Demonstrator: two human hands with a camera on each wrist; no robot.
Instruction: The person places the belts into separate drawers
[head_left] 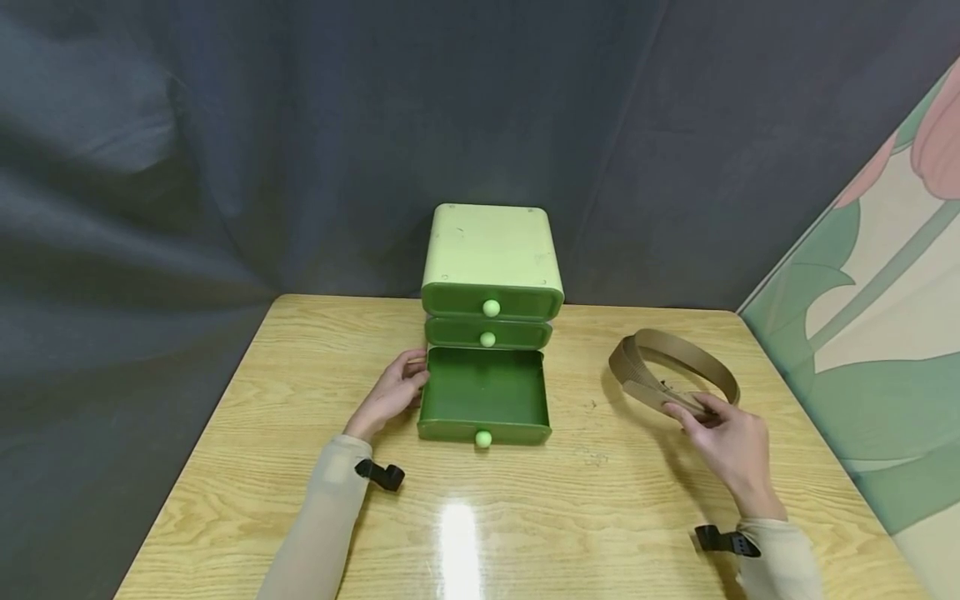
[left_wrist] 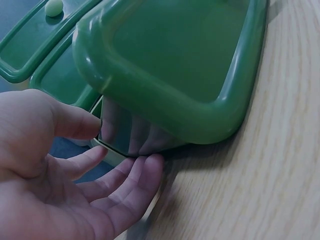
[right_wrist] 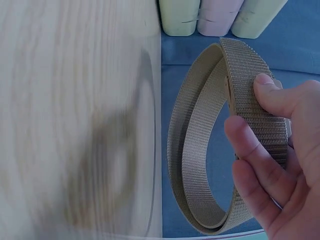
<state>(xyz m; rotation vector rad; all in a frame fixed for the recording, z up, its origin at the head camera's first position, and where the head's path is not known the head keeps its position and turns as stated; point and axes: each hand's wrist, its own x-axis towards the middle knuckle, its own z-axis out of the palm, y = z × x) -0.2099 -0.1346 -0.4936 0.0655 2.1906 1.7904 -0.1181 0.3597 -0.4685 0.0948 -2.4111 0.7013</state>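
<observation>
A small cabinet (head_left: 492,246) with a pale green top and dark green drawers stands toward the back of the table. Its bottom drawer (head_left: 442,431) is pulled out and shows a bare green inside. My left hand (head_left: 390,393) is at that drawer's left side, fingertips right at the side wall, fingers loosely bent; the left wrist view shows them mirrored in the glossy wall (left_wrist: 122,127). On the right, my right hand (head_left: 731,446) pinches a coiled tan webbing belt (head_left: 686,343) between thumb and fingers. The belt (right_wrist: 200,165) hangs in a loop above the table.
The upper drawer (head_left: 457,300) and middle drawer (head_left: 450,333) are pushed in, each with a round light green knob. A dark curtain (head_left: 360,150) hangs behind the wooden table (head_left: 300,350). To the right is a panel with a flower pattern (head_left: 885,333).
</observation>
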